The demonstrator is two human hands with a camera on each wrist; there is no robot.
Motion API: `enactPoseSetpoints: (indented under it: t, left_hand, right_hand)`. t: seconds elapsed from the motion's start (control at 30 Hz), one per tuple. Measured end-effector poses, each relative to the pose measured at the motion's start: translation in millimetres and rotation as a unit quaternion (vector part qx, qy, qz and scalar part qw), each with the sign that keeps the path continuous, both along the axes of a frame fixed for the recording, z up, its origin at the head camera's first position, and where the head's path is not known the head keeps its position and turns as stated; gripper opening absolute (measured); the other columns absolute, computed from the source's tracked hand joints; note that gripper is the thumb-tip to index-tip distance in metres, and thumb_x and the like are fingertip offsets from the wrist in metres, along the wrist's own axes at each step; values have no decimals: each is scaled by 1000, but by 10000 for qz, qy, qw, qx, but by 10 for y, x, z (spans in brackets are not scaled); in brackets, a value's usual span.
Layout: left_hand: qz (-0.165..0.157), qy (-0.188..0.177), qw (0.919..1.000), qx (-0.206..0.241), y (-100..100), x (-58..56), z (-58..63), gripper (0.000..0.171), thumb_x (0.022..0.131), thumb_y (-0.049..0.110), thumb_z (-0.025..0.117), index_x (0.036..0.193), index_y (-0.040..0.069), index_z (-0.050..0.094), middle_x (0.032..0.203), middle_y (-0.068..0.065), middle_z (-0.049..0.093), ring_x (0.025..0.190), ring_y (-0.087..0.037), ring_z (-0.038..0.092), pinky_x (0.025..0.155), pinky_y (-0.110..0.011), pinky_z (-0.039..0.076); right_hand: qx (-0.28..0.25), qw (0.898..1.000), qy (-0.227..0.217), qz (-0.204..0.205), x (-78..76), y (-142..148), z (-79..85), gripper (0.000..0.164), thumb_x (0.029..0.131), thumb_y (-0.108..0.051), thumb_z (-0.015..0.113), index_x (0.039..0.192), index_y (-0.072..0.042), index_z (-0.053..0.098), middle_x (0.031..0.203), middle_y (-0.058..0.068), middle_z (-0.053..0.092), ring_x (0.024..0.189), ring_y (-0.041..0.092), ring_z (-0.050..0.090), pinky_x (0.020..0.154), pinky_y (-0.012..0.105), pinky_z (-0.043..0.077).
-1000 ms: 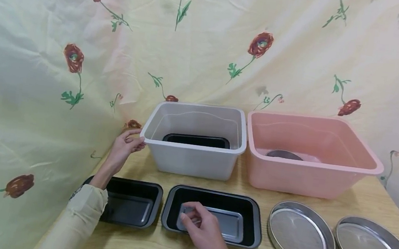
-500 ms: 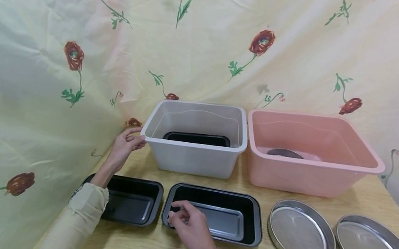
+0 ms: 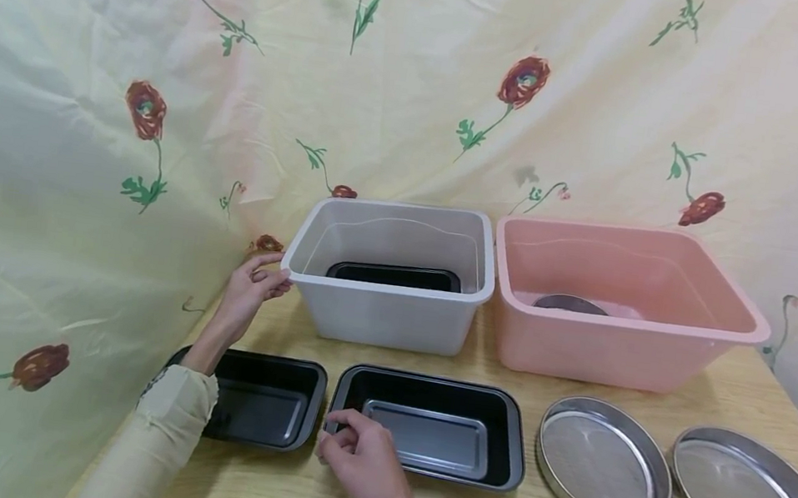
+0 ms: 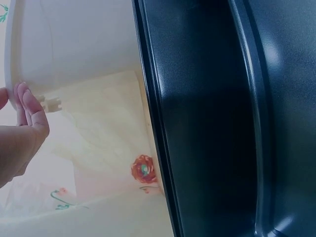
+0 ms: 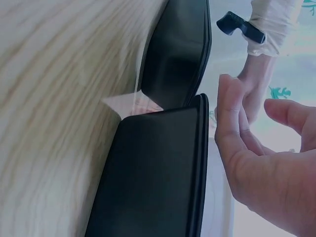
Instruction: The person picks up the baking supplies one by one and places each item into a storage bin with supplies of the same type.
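My left hand [image 3: 249, 292] holds the front left corner of the white plastic bin [image 3: 390, 319]; in the left wrist view, thumb and fingers lie on either side of its rim. A black loaf pan [image 3: 257, 403] stands below my left forearm, partly hidden by it. My right hand [image 3: 366, 463] hovers over the left front corner of a second black loaf pan [image 3: 430, 438]. In the right wrist view, its thumb and fingers are bent and apart, with nothing between them. Another dark pan [image 3: 395, 275] lies inside the white bin.
A pink bin [image 3: 605, 352] stands right of the white one, with a round metal pan [image 3: 569, 303] in it. Two round metal pans [image 3: 601, 461] lie at the right of the wooden table [image 3: 246, 490]. Flowered cloth [image 3: 404, 98] hangs behind and at the left.
My right hand has moved left across the second loaf pan, from above its inside to its left front corner. The left hand stays at the white bin's corner.
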State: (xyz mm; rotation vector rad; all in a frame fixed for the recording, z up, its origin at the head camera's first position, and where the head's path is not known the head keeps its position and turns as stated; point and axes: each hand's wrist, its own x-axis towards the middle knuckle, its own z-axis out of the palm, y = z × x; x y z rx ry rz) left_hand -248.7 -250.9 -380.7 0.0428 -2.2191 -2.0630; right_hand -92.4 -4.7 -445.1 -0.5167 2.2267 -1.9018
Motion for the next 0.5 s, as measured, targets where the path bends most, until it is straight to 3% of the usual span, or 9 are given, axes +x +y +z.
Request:
enactPoseSetpoints:
  t: [0.3,0.37,0.5]
  left_hand:
    - [26,13,10000,34,9,0,-5,48,105,8,60,147,-10,44,85,5,70,79,-5,68,79,-19,57]
    - [30,10,10000,32,9,-2,-9,48,105,8,60,147,-10,44,85,5,70,79,-5,68,79,-19,57]
    - [59,2,10000,65,12,-5,-15,47,105,7,60,146,-10,45,85,6,70,79,-5,68,78,-20,57]
  right_hand:
    - [124,9994,-276,168,40,-55,2,38,97,-11,71,126,12,64,80,5,74,72,7,66,67,23,53]
    - [155,9992,-324,168,40,-66,0,40,95,-9,70,128,13,63,80,2,74,70,6,64,62,22,49]
    - [286,9990,-262,234,46,-88,-6,43,94,-10,70,129,14,61,66,-5,65,59,4,54,67,23,49]
